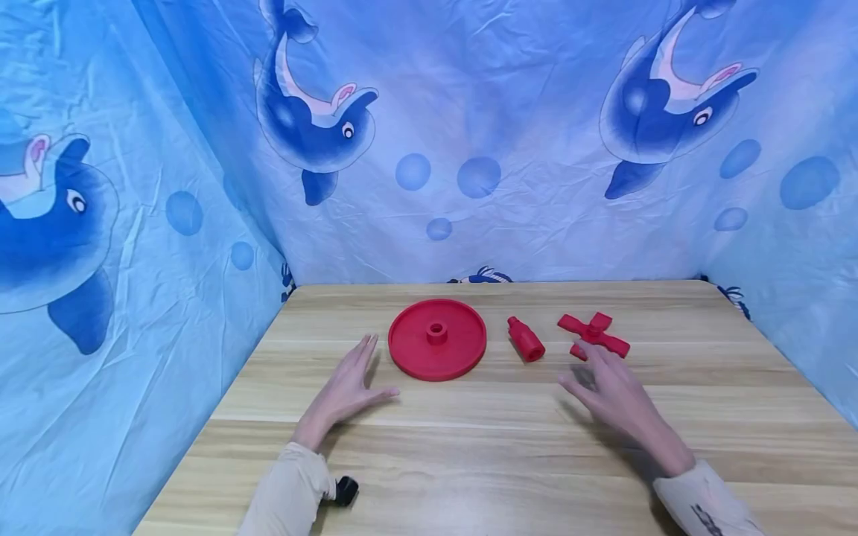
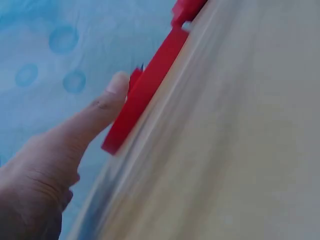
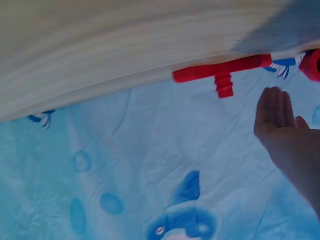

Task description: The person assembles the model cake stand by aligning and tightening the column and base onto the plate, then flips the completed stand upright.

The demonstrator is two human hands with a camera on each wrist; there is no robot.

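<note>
A round red tray-like disc (image 1: pixel 415 356) with a raised rim and a short central socket lies on the table. My left hand (image 1: pixel 345 387) is just left of it, thumb and fingers spread, holding nothing. To the disc's right lies a red bottle-shaped piece (image 1: pixel 525 340) on its side, its hollow end facing me. Farther right is a red four-armed cross piece (image 1: pixel 613 344) with a central stub, seen edge-on in the right wrist view (image 3: pixel 222 70). My right hand (image 1: pixel 613 391) hovers at the cross's near side, fingers extended and holding nothing; its fingertips partly cover one arm.
The pieces lie on a light wood-grain table (image 1: pixel 456 461). Blue cloth (image 1: pixel 536 223) printed with dolphins and bubbles hangs behind the table and at both sides. A small black object (image 1: pixel 345 491) sits at the left sleeve's cuff.
</note>
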